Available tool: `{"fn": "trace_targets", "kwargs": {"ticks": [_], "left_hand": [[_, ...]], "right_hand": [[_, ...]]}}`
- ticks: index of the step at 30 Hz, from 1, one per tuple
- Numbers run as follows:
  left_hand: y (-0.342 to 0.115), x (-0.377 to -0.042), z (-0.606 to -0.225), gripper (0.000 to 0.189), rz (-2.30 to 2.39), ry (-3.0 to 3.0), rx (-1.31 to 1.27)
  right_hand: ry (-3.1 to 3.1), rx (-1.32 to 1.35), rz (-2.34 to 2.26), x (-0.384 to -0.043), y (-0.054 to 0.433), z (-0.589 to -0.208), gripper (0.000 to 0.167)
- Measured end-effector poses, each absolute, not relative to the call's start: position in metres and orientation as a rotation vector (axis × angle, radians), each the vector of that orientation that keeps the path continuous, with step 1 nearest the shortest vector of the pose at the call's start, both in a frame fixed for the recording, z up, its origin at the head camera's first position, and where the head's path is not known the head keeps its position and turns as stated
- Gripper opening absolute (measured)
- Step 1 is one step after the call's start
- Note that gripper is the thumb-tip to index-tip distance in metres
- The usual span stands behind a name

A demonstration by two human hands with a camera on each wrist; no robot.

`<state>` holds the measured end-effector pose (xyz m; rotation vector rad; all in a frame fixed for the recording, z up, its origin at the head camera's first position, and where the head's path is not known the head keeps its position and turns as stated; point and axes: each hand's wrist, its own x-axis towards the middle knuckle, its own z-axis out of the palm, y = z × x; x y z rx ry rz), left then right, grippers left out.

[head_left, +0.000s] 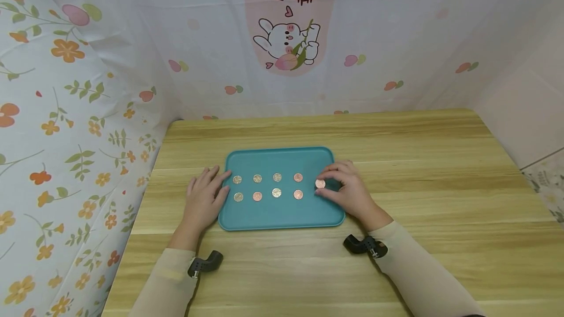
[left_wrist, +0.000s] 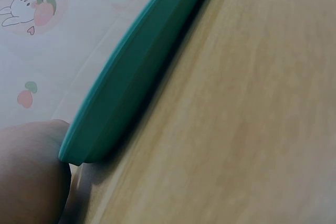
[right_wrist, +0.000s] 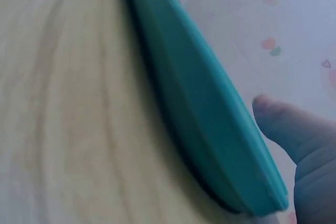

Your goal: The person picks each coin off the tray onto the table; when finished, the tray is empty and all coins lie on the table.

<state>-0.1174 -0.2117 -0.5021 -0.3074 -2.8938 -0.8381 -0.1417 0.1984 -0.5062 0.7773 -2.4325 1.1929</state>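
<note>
A teal tray (head_left: 282, 216) lies on the wooden table, with two rows of small coins on it. Gold-coloured coins (head_left: 237, 179) fill most of the left part, and copper ones (head_left: 298, 194) stand towards the right. At the right end, my right hand (head_left: 350, 191) pinches a copper coin (head_left: 320, 184) between thumb and index finger, low over the tray. The right wrist view shows the thumb (right_wrist: 283, 121) above the rim; the coin is hidden there. My left hand (head_left: 203, 199) rests at the tray's left edge, its relaxed fingers touching the rim.
The wooden table (head_left: 418, 175) reaches out on both sides of the tray. A printed cloth (head_left: 396, 28) with a rabbit drawing hangs behind it, and a floral curtain (head_left: 79, 160) runs along the left. Black wrist mounts (head_left: 204, 264) sit on both sleeves.
</note>
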Motion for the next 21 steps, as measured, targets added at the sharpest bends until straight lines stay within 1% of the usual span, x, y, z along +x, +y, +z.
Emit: {"fn": "trace_targets", "kwargs": {"ticks": [12,21], "left_hand": [[-0.210,-0.118,-0.503,0.044,-0.818,-2.913,-0.311],[-0.212,-0.117,-0.503,0.044,-0.819,-2.914,-0.305]], "right_hand": [[-2.384,0.436,1.165,-0.138,0.217,-0.509,0.035],[-2.407,0.202,1.126,-0.120,0.235,-0.507,0.030]]}}
